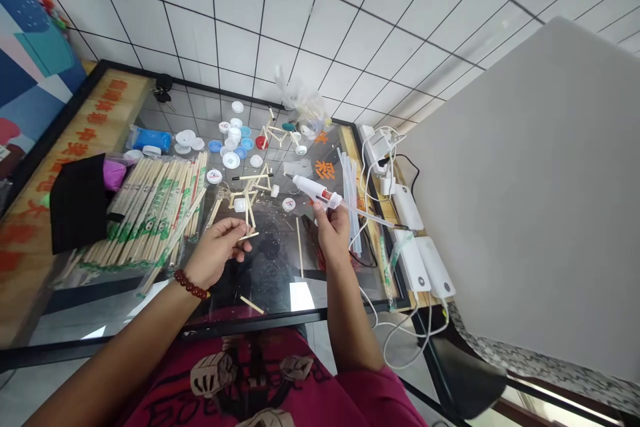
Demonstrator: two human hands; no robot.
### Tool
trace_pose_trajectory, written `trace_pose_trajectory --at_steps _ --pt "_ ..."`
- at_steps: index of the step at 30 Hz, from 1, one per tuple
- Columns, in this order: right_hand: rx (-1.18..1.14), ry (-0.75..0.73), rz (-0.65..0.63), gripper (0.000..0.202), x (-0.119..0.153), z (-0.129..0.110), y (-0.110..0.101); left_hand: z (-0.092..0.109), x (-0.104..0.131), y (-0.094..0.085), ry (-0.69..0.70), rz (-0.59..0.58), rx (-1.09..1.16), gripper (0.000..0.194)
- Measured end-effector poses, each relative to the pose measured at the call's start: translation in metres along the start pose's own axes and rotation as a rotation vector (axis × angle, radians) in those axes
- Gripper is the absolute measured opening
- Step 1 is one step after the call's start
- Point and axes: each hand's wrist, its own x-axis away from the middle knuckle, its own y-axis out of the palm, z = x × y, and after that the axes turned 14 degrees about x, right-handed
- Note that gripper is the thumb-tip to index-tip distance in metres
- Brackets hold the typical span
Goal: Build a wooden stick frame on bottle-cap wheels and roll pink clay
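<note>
My left hand (226,245) pinches the lower end of a small frame of wooden sticks (249,203) with white bottle caps at its sides. A short stick crosses the frame's bottom at my fingertips. My right hand (333,230) is closed around a white glue gun (317,191), whose nozzle points left toward the frame; a clear glue stick runs out of its back. Behind the frame, a second stick model (280,135) stands near a red cap (261,142) and a green cap. A loose stick (299,247) lies between my hands.
Bundled chopsticks (145,213) and a black cloth (79,203) cover the left side. White and blue caps (231,160) lie at the back. Clear glue sticks (351,193), cables and white power adapters (411,260) line the right edge. Another stick piece (252,305) lies near the front edge.
</note>
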Motion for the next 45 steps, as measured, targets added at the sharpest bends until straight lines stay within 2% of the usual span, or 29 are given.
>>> trace_pose_trajectory --at_steps 4,8,11,21,26,28,32,35,40,45 --pt "-0.026 0.078 0.058 0.037 -0.03 0.007 0.004 0.001 0.001 -0.001 0.042 0.023 -0.064 0.051" --pt "0.003 0.076 0.095 0.036 -0.065 0.023 0.008 0.003 0.003 -0.003 0.056 0.017 -0.101 0.053" --pt "0.054 0.078 0.112 0.036 -0.078 0.031 0.008 0.004 0.004 -0.003 0.058 0.004 -0.112 0.054" --pt "0.299 0.126 0.105 0.043 -0.074 0.033 -0.007 0.0 0.0 -0.005 0.066 -0.019 -0.132 0.054" --pt "0.495 0.069 0.187 0.069 -0.056 0.032 -0.014 -0.001 0.0 -0.007 0.064 -0.036 -0.148 0.052" --pt "0.508 0.078 0.181 0.074 -0.052 0.034 -0.016 -0.001 0.0 -0.007 0.062 -0.042 -0.153 0.052" --pt "0.429 0.156 0.039 0.061 -0.062 0.04 -0.018 -0.001 0.0 -0.006 0.064 -0.045 -0.164 0.053" --pt "0.383 0.157 -0.029 0.047 -0.077 0.044 -0.022 -0.001 -0.001 -0.007 0.069 -0.05 -0.167 0.053" --pt "0.417 0.116 0.033 0.035 -0.084 0.048 -0.027 -0.003 -0.002 -0.009 0.08 -0.065 -0.173 0.053" --pt "0.434 0.111 0.063 0.039 -0.075 0.054 -0.025 -0.004 -0.002 -0.009 0.095 -0.062 -0.174 0.052"
